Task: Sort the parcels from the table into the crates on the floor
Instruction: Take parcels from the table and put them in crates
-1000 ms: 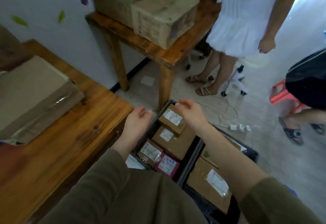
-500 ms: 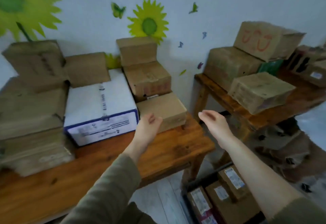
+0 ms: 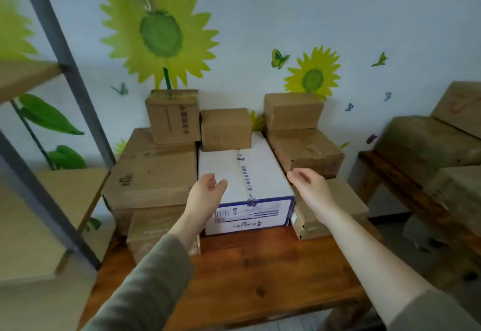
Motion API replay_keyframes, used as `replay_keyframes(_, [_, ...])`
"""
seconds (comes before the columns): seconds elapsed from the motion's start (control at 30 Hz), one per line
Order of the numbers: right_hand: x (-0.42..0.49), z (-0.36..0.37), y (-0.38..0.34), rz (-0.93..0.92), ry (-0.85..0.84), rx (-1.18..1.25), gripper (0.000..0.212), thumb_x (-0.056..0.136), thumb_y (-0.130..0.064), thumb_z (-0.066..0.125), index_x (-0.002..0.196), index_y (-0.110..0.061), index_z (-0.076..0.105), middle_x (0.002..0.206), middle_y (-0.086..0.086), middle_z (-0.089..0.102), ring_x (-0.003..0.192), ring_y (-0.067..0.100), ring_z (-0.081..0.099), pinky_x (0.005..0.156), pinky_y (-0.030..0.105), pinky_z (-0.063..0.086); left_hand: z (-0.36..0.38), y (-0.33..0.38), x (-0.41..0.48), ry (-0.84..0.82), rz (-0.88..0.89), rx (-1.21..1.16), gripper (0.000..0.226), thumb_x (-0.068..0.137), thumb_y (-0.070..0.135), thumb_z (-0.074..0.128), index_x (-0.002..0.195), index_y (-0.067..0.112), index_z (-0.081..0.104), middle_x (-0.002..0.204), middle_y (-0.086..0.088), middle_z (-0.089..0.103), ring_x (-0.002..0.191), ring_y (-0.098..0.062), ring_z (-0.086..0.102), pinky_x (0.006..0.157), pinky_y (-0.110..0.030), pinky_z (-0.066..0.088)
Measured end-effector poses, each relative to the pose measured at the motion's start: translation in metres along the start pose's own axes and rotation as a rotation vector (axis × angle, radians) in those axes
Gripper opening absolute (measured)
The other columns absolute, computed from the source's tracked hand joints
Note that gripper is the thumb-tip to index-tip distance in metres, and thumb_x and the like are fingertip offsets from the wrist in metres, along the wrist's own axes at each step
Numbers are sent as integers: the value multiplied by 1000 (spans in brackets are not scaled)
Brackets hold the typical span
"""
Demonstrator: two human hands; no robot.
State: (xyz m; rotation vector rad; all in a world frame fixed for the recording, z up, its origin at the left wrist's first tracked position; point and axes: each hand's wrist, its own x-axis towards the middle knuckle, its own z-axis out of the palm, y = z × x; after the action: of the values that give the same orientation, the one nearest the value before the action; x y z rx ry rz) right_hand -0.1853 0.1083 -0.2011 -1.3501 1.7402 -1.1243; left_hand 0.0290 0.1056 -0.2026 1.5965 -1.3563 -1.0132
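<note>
Head view. Your left hand (image 3: 205,195) and right hand (image 3: 309,187) reach forward over the wooden table (image 3: 260,265), palms turned toward each other. Both are released, the fingers loosely bent and grasping nothing. The left hand lies before the near left corner of the white carton (image 3: 244,174) and the right hand by its right edge. Whether either one touches the carton cannot be told.

The white carton, with 1 tape strip along its top and a blue-printed front face, stands in the middle of the table among the other parcels. A small brown carton (image 3: 225,129) sits at its far end. On its left, a large brown carton (image 3: 153,174) carries a printed brown carton (image 3: 173,117), with a low brown carton (image 3: 156,229) in front. On its right, 2 brown cartons are stacked, the upper carton (image 3: 294,110) on the lower carton (image 3: 304,151), with a flat brown carton (image 3: 330,208) just beside the white one.

A metal rack (image 3: 65,52) stands at left, and a second table (image 3: 390,182) bearing cartons stands at right.
</note>
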Motion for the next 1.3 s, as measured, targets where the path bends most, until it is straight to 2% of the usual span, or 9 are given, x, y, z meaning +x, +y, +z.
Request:
replay_keyframes(0.37, [70,37,1,31,-23,-17,45,94,-29,54,133,-8,49,133,6,53,109,11,48,89,24,35,-20,-8,77,33,-27,21,54,96,27,49,143,7,33,144,-9,42,131,-23,42,98,-27,34])
replay_keyframes(0.6, [167,52,3,13,-84,-32,47,94,-28,54,135,-5,47,136,7,51,121,20,49,89,24,35,-1,1,163,112,-56,52,56,95,28,51,143,5,33,143,-11,43,130,-25,42,100,-30,35])
replay_keyframes(0.7, [214,58,2,5,-124,-38,47,94,-27,55,134,-5,48,134,8,52,120,20,50,88,23,35,7,7,205,156,-97,55,45,94,26,51,134,4,46,123,-8,56,114,-24,52,89,-28,38])
replay_keyframes(0.77, [243,65,2,5,-142,-39,46,93,-26,55,133,-4,50,131,10,54,117,20,51,87,23,36,12,5,230,187,-113,37,24,94,23,51,110,8,60,97,-1,59,91,-17,55,75,-26,40])
replay_keyframes(0.83, [269,73,2,19,-169,-37,46,93,-28,54,132,-5,50,128,9,56,114,21,53,86,26,39,19,4,248,224,-129,38,12,94,21,51,88,15,59,80,3,55,78,-14,51,62,-25,38])
replay_keyframes(0.97, [307,91,0,75,-201,18,44,95,-33,50,128,-4,50,103,7,53,78,16,49,64,24,39,28,2,277,254,-153,10,9,95,20,50,96,15,57,81,2,53,81,-15,51,67,-26,38])
replay_keyframes(1.07, [327,105,0,154,-205,95,42,95,-37,49,122,-6,52,92,3,48,76,15,45,74,30,37,33,1,291,267,-173,-21,28,96,23,49,116,6,56,98,-4,56,93,-19,53,76,-28,38])
replay_keyframes(1.13, [335,112,-2,177,-223,127,34,96,-38,47,110,-8,53,86,0,49,84,17,47,83,35,40,34,-1,297,284,-174,-34,31,96,25,50,117,4,55,99,-5,57,91,-19,54,76,-29,39])
replay_keyframes(1.3, [342,125,1,205,-290,180,25,95,-47,45,94,-23,51,110,0,54,111,22,50,103,42,39,35,-9,311,294,-197,-106,40,93,35,53,122,7,54,110,-7,61,103,-23,57,90,-35,47])
